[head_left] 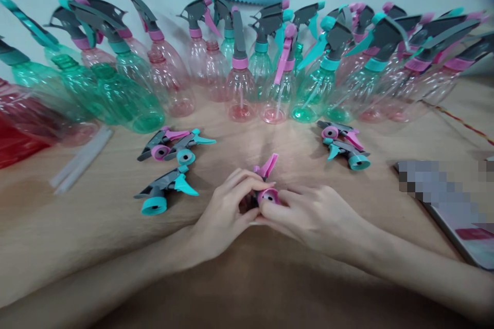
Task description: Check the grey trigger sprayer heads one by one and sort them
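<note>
Both my hands meet at the table's middle around one pink spray trigger head (267, 180). My left hand (227, 211) curls its fingers over the head's grey body. My right hand (312, 216) pinches at the pink collar from the right. The pink lever sticks up between my fingers. Three loose spray heads (173, 146) with pink and teal collars lie to the left. Two more spray heads (345, 146) lie to the right.
A wide arc of pink and green clear spray bottles (241, 82) with fitted triggers stands across the back of the wooden table (247, 277). White dip tubes (83, 159) lie at the left. A flat card or booklet (455, 211) rests at the right edge.
</note>
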The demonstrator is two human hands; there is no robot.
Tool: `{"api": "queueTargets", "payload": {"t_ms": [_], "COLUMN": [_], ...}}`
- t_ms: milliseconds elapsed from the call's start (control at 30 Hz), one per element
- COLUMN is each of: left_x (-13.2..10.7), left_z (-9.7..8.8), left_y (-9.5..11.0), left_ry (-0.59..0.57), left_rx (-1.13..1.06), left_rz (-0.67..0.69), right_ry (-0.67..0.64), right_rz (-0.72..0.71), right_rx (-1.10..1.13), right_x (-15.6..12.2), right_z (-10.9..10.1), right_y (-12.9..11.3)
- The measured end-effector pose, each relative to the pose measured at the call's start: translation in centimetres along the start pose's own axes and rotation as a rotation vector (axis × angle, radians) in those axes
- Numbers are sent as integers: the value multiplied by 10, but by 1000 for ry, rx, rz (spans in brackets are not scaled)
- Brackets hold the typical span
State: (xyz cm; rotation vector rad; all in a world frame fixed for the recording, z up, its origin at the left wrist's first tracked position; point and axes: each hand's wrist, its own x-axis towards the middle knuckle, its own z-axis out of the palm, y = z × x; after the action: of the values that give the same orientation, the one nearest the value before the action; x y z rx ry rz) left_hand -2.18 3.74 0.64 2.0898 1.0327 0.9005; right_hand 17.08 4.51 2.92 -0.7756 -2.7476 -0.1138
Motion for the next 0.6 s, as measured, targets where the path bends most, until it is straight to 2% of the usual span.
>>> {"api": "queueTargets", "payload": {"t_ms": [100, 233, 433, 600], "left_x": [0, 1, 4, 4], "left_z": [0, 1, 0, 0], "left_y": [0, 3, 6, 6], "left_ry": [-1, -2, 6, -6], "left_rx": [-12, -31, -28, -52], "left_rz": [-23, -54, -93, -110], "right_ry": [13, 6, 26, 29], "right_rz": [65, 41, 95, 201], "right_rx": [13, 92, 344, 475], "right_x": [2, 4, 6, 4], "right_z": [-1, -5, -5, 0], "right_y": [1, 5, 12, 15]}}
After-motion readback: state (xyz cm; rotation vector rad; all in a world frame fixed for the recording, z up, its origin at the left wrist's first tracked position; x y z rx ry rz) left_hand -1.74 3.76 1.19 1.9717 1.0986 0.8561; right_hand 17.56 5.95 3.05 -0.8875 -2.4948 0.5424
